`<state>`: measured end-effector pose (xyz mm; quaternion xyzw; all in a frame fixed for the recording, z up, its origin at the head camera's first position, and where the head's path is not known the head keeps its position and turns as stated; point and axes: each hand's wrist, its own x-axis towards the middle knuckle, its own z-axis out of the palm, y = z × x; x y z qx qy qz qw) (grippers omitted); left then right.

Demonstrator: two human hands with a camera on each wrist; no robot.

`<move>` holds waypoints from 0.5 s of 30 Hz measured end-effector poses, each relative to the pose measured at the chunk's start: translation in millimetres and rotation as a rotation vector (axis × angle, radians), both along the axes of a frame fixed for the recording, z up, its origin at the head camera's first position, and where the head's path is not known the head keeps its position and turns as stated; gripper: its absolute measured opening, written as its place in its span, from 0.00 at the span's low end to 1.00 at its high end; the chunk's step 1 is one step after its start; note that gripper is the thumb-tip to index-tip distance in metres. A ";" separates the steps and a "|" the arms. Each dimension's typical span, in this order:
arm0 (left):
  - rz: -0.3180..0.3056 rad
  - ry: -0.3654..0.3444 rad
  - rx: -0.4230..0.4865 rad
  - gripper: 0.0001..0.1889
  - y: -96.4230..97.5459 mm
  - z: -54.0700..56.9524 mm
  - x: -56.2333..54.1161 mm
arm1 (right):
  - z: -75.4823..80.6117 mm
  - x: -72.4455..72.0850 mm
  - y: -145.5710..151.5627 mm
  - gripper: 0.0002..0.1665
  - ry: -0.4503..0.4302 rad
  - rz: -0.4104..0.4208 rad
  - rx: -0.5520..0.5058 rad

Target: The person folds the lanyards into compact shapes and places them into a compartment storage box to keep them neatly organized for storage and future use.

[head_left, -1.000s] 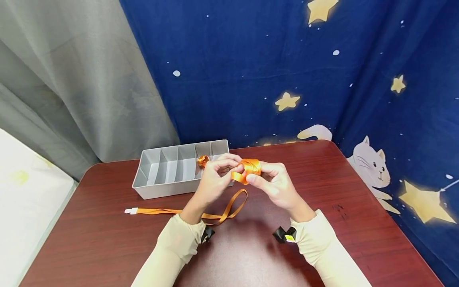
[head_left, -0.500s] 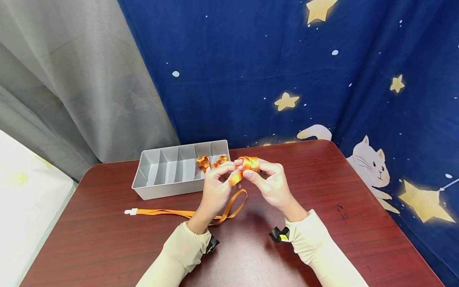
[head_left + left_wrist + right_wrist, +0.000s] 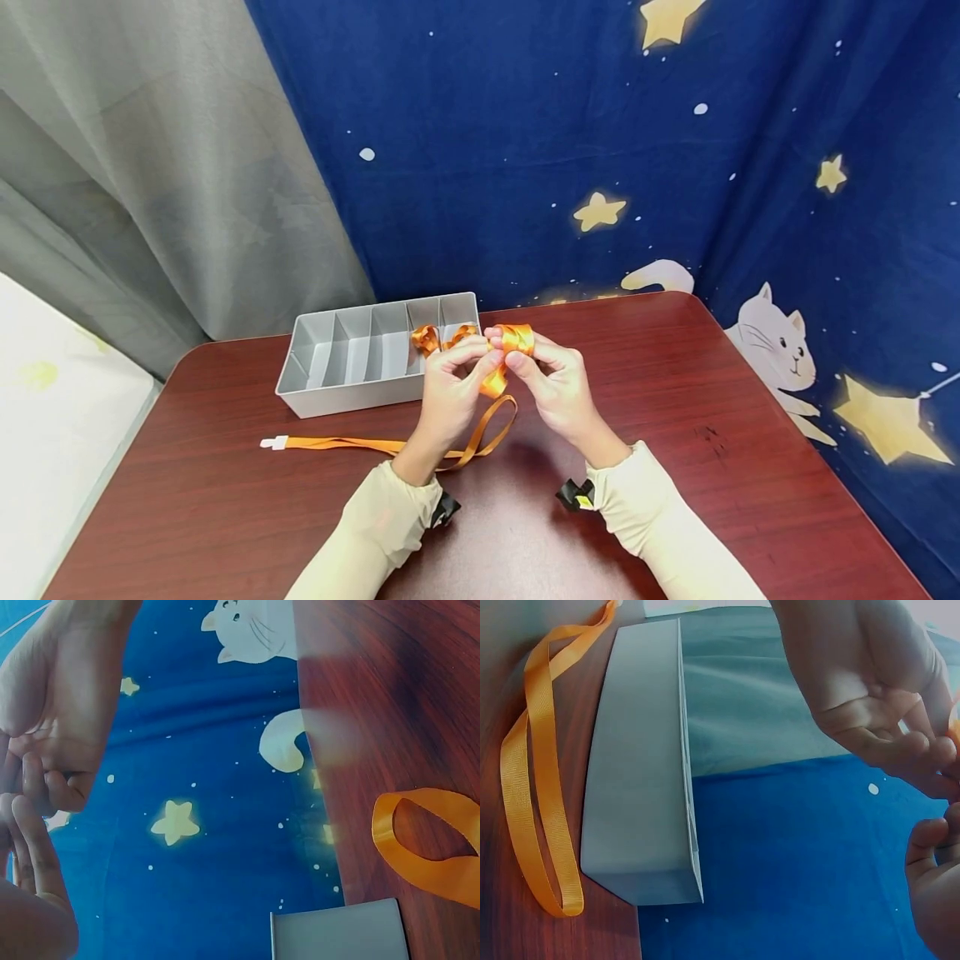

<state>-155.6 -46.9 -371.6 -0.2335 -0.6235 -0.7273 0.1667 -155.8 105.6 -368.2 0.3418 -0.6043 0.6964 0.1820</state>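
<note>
A coiled orange lanyard (image 3: pixel 516 337) is held up in front of me between both hands. My left hand (image 3: pixel 450 387) pinches its left side and a short loose end hanging below. On the right side, my right hand (image 3: pixel 558 392) grips the coil with thumb in front and fingers behind. Only a sliver of the coil shows in the right wrist view; the left wrist view hides it. Another orange lanyard (image 3: pixel 337 442) lies stretched out on the table under my left wrist, white clip to the left and a loop at its right end.
A grey divided box (image 3: pixel 360 393) stands behind my hands. Its two rightmost compartments hold rolled orange lanyards, one left (image 3: pixel 425 339) and one right (image 3: pixel 461 336). The dark red table (image 3: pixel 720 400) ends at starry blue and grey curtains.
My left hand has shifted right, uncovering the rightmost rolled lanyard in the box. The right hand has moved slightly left. The coil is wound tighter, its loose end shorter and lower.
</note>
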 end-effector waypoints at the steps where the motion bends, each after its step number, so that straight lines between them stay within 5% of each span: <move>1: 0.006 -0.004 -0.001 0.06 -0.2 0.3 0.3 | -0.4 -0.1 -0.4 0.23 0.002 0.001 0.002; 15: -0.045 0.046 -0.039 0.07 -6.2 2.6 -3.2 | -2.7 -1.4 -5.7 0.27 -0.075 0.061 -0.040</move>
